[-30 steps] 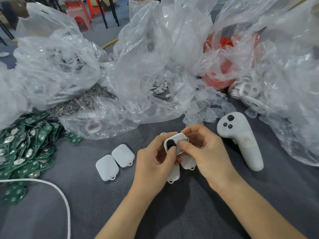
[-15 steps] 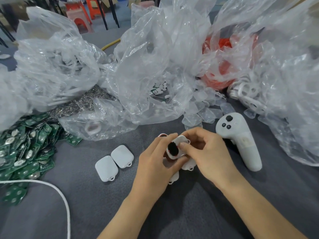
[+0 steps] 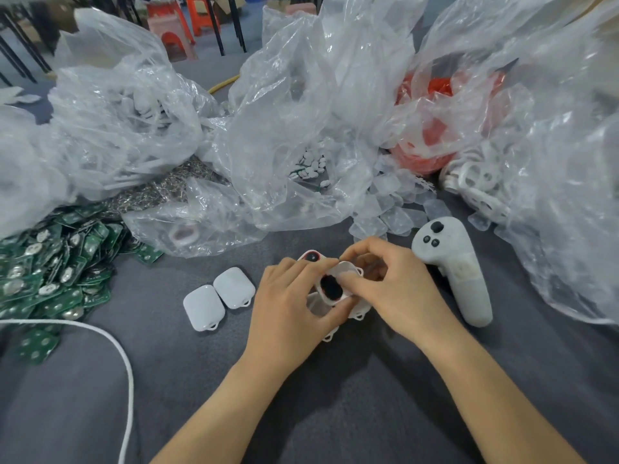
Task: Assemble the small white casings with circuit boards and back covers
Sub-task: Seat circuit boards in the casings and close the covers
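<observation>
- Tilted further now: the casing [image 3: 348,272] shows more of its black disc [image 3: 331,287].
- Left hand [image 3: 291,306] and right hand [image 3: 395,289] both pinch the casing, near centre, just above the table [image 3: 368,413].
- Likely the insert is still being seated, with no back cover on yet.

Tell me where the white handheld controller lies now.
In the head view, the controller lies on the grey table right of centre, just right of the right hand, near the clear plastic bags.
</observation>
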{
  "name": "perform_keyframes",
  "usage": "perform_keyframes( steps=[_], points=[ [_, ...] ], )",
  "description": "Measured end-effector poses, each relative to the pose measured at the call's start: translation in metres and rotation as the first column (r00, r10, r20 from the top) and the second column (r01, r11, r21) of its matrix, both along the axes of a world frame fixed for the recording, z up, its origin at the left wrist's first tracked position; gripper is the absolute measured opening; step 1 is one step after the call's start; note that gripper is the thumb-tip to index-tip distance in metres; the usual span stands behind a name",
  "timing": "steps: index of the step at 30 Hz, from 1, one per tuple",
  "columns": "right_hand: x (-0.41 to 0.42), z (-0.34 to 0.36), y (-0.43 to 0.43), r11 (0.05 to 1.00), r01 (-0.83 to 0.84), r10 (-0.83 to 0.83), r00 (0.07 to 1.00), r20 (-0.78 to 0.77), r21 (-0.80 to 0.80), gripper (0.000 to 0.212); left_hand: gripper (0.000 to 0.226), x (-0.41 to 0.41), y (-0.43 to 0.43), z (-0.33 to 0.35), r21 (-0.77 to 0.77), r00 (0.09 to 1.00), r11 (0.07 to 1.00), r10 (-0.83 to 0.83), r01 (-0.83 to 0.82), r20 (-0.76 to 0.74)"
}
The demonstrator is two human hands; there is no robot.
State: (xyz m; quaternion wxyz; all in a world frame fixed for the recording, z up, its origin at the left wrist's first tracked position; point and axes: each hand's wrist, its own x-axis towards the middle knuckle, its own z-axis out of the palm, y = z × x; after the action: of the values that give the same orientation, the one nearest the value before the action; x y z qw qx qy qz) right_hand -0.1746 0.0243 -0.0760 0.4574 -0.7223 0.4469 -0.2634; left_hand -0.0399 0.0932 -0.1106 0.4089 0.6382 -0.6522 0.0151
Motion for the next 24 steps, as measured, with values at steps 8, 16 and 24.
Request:
perform_keyframes(
  steps=[8, 16, 24],
  points=[
    [0.001, 0.038, -0.057, 0.860, -0.029, -0.230, 0.869, -0.438, -0.509, 0.009, 0.044, -0.002, 0.000, -0.002, 0.142, 0.997, 0.988, -0.050, 0.057, -0.051],
    [0.044, 0.025, -0.079, 0.897, -0.276, -0.161, 0.527, -0.835, -0.347, 0.027, 0.050, 0.000, -0.004, -0.005, 0.231, 0.994, 0.968, -0.084, 0.098, -0.070],
    [0.017, 0.038, -0.075, 0.916, -0.166, -0.119, 0.756, -0.644, -0.365, 0.005, 0.049, 0.002, -0.004, -0.009, 0.215, 0.994, 0.972, -0.081, 0.097, -0.079]
  ],
)
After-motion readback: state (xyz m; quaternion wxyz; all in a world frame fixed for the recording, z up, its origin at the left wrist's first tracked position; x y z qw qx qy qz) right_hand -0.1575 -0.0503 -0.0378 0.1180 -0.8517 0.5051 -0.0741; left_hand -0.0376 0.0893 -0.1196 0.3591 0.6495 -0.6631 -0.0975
